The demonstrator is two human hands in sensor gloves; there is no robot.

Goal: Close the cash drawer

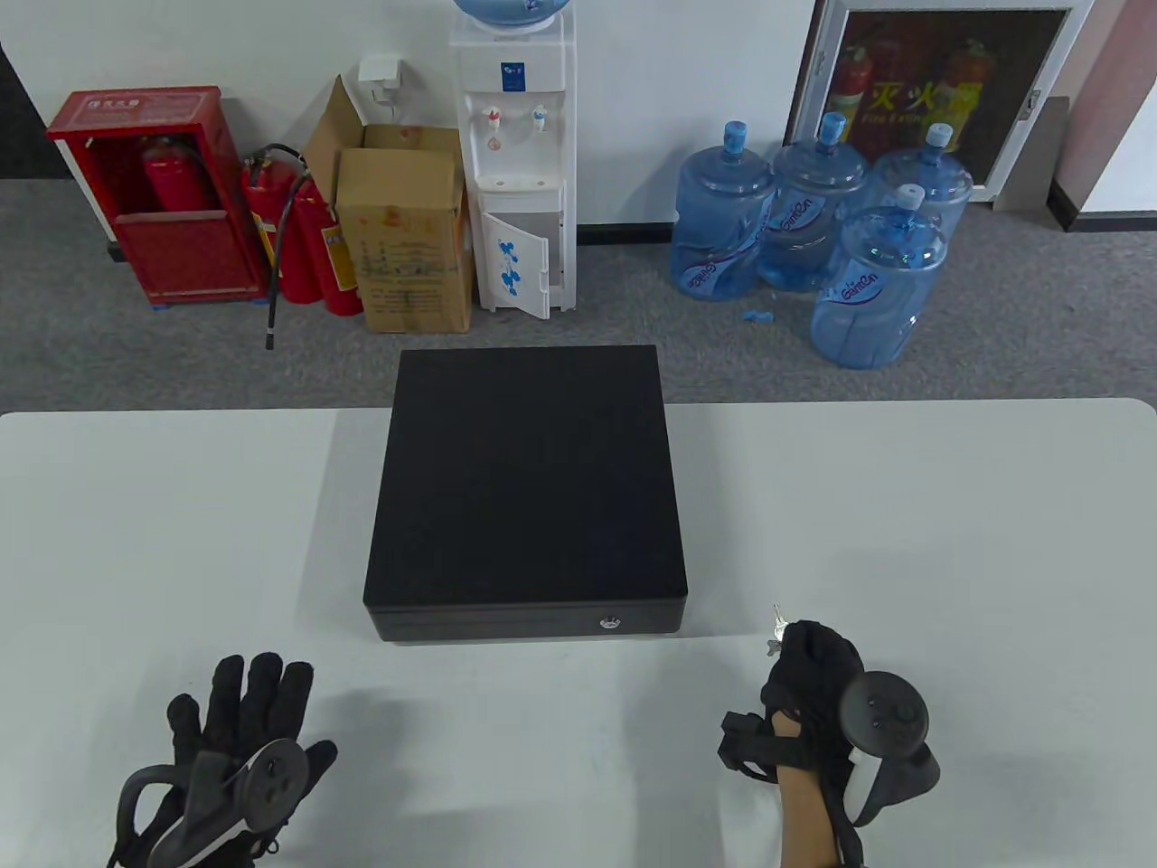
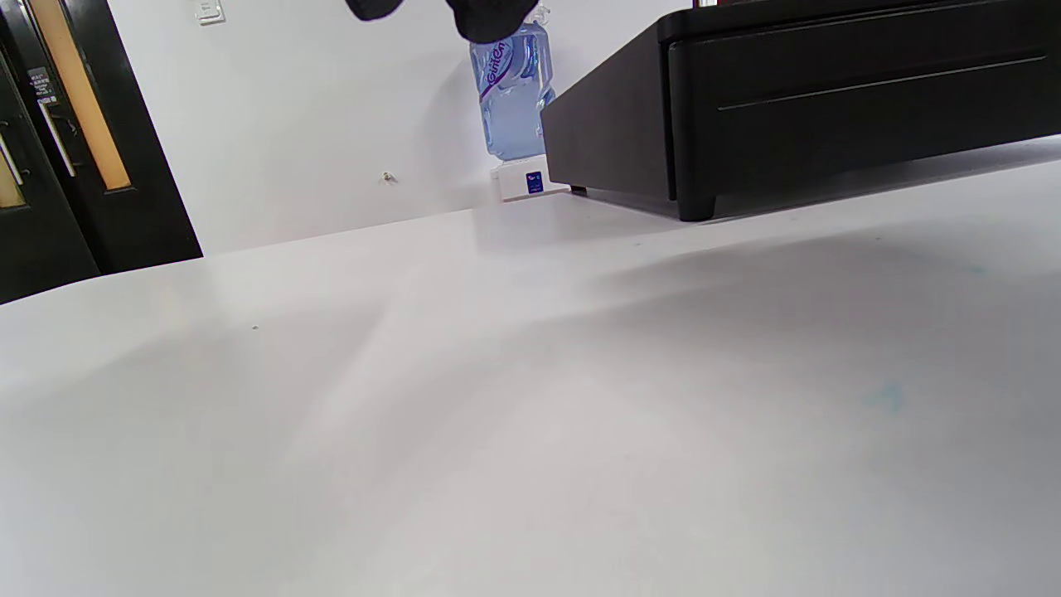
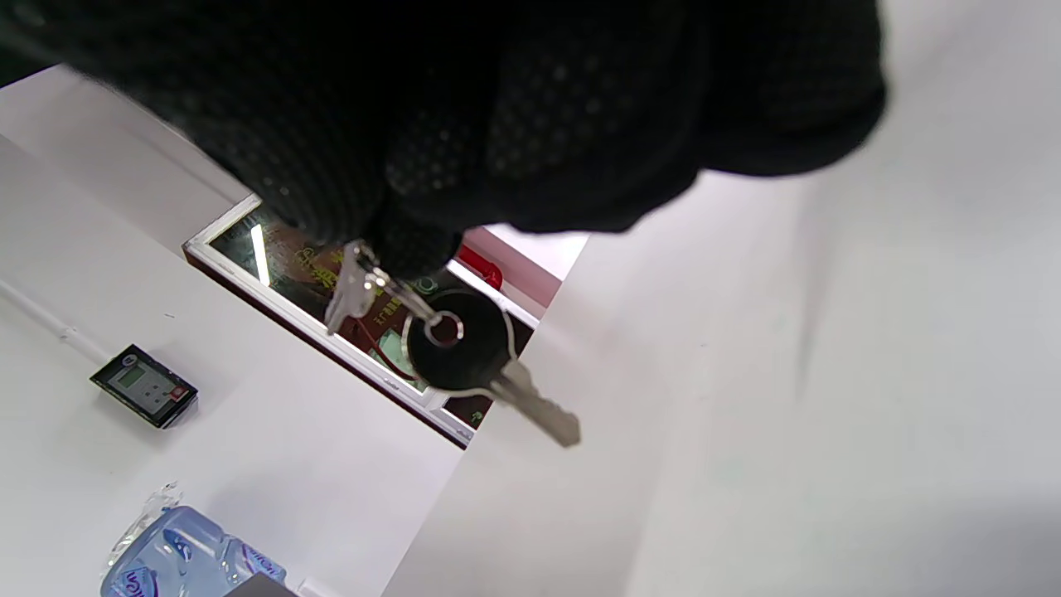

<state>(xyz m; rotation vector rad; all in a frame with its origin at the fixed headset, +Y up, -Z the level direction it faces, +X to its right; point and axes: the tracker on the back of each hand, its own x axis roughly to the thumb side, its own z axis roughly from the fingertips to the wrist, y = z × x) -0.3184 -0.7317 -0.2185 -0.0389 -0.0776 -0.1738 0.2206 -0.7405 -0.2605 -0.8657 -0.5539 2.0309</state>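
With the black cash drawer [image 1: 526, 493] sitting shut at centre frame, the right hand [image 1: 813, 674], lower right, pinches a bunch of keys [image 3: 452, 348], apparently to lock it, while the left hand [image 1: 239, 723] rests flat and empty, lower left.

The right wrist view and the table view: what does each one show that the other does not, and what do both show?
Only the right wrist view shows the black-headed key hanging on its ring below the gloved fingers. Only the table view shows the cash drawer, closed, its lock, and the left hand apart from it. Both show the right hand holding keys over the white table.
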